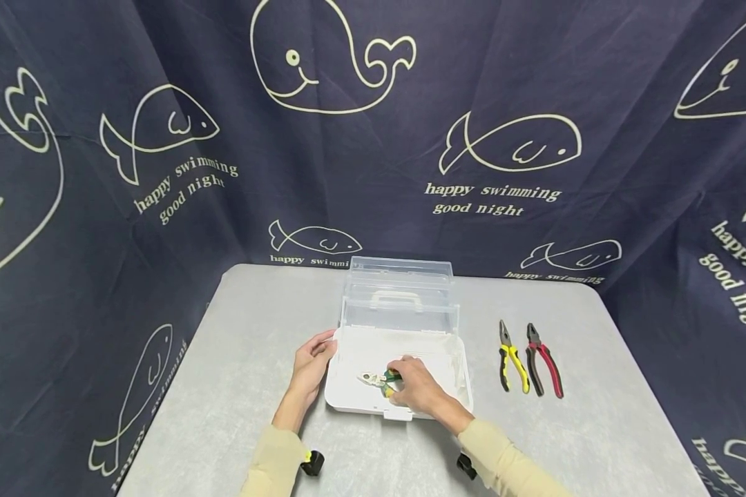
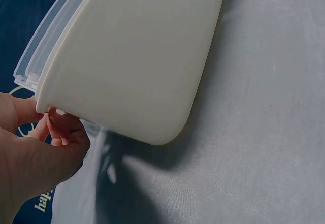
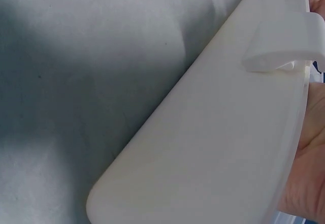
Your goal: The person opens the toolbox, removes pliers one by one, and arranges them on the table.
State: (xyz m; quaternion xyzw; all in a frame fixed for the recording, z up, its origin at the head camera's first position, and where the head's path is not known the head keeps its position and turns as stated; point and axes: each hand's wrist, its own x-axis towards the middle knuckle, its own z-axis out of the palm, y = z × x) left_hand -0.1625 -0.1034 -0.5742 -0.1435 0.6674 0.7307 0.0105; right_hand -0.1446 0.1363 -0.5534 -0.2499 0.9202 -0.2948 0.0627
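Note:
A white plastic toolbox stands on the table with its clear lid raised at the back. My left hand grips the box's left rim, with thumb and curled fingers at the edge in the left wrist view. Inside the box, my right hand holds combination pliers by their green and yellow handles. The pliers' silver head points left over the box floor. In the right wrist view the box's front wall and latch hide the pliers and most of that hand.
To the right of the box lie long-nose pliers with yellow and black handles. Beside them are pliers with red and black handles. A dark blue fish-print curtain surrounds the back and sides of the grey table.

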